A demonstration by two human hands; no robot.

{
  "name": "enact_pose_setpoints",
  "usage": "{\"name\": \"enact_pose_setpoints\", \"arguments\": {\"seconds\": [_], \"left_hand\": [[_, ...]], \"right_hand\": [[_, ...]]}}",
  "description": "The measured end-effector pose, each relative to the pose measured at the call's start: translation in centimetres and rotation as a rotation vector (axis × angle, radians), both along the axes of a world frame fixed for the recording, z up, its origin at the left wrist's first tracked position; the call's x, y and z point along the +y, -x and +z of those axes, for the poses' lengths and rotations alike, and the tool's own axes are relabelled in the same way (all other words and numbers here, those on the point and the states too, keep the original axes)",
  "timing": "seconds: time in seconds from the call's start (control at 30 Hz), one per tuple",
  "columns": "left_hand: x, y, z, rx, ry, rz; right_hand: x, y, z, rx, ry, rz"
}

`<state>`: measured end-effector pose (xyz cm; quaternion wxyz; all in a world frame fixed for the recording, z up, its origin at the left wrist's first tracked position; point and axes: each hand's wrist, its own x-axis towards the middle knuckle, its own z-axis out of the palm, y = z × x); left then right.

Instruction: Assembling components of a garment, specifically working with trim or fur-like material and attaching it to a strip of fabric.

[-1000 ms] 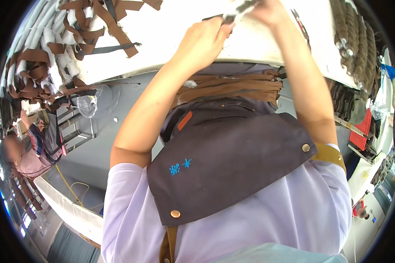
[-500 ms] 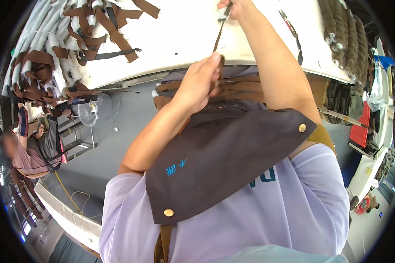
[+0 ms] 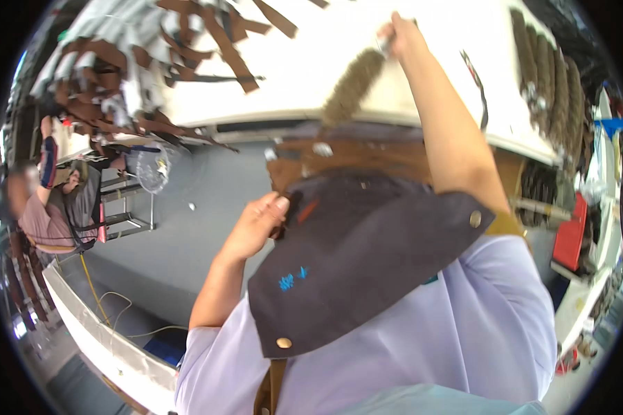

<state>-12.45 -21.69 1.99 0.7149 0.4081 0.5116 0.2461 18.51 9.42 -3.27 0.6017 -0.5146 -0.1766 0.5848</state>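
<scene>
A fluffy brown-grey fur strip (image 3: pixel 353 86), rounded like a tube, hangs over the front edge of the white table (image 3: pixel 291 97). My right hand (image 3: pixel 401 41), stretched far out over the table, is closed on its upper, whitish end. The lower end of the fur is smeared by motion. My left hand (image 3: pixel 259 218) is drawn back beside the dark apron (image 3: pixel 360 256), with its fingers curled closed. Something dark shows at these fingertips, but its kind is unclear.
Brown fabric strips (image 3: pixel 228 55) and white rolls (image 3: pixel 111 62) pile up at the left. More fur strips (image 3: pixel 547 83) lie at the right, near a small pointed tool with a dark strap (image 3: pixel 475 79). Brown material (image 3: pixel 367 155) is under the table edge. Another person (image 3: pixel 48 214) sits at far left.
My left hand has pulled down and left, away from the table. A fur strip now shows below my right hand, where a thin brown strip ran between both hands before. The view has shifted slightly.
</scene>
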Motion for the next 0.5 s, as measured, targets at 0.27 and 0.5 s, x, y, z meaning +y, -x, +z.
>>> {"name": "enact_pose_setpoints", "arguments": {"seconds": [0.27,0.5], "left_hand": [[7.6,-3.4,3.4,0.876,-0.979,0.091],[15.1,-10.6,0.0,0.548,-1.014,-0.164]], "right_hand": [[-11.3,3.9,5.3,0.251,-0.150,-0.117],[-15.9,2.9,10.7,0.356,-0.646,0.197]]}}
